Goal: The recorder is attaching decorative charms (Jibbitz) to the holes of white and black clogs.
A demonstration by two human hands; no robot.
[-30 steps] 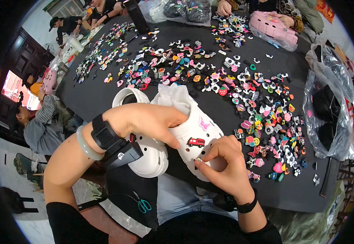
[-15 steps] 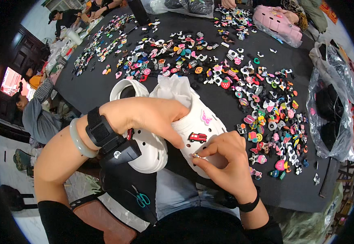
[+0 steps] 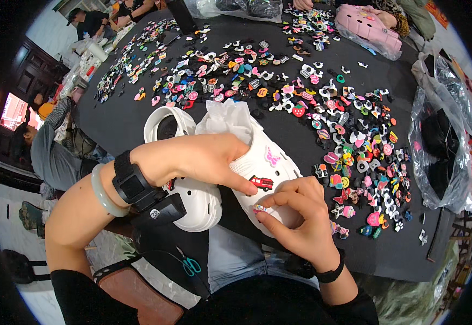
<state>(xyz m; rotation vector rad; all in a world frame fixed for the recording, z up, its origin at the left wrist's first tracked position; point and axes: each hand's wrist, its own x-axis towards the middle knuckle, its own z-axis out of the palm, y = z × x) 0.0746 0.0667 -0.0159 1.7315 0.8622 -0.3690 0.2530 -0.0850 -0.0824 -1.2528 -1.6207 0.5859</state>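
Observation:
A white clog (image 3: 283,172) with holes in its upper lies before me, its toe toward my body. A red fire-truck charm (image 3: 261,183) and a pink butterfly-like charm (image 3: 272,156) sit on it. My left hand (image 3: 209,157) is closed on the clog's side, fingers inside the opening, thumb beside the fire truck. Between thumb and forefinger my right hand (image 3: 304,214) pinches a small multicoloured shoe charm (image 3: 259,209) against the toe. Its underside is hidden. A second white clog (image 3: 197,208) lies to the left, partly under my left wrist.
Loose shoe charms (image 3: 350,157) cover much of the black table (image 3: 377,257). A plastic bag with black contents (image 3: 439,135) lies at right. At the far right, another person handles a pink clog (image 3: 369,30). Teal-handled scissors (image 3: 191,265) are low near my lap.
My left thumb has moved up to the fire-truck charm's edge. My right fingertips have shifted slightly, so more of the multicoloured charm shows. The clogs have barely moved.

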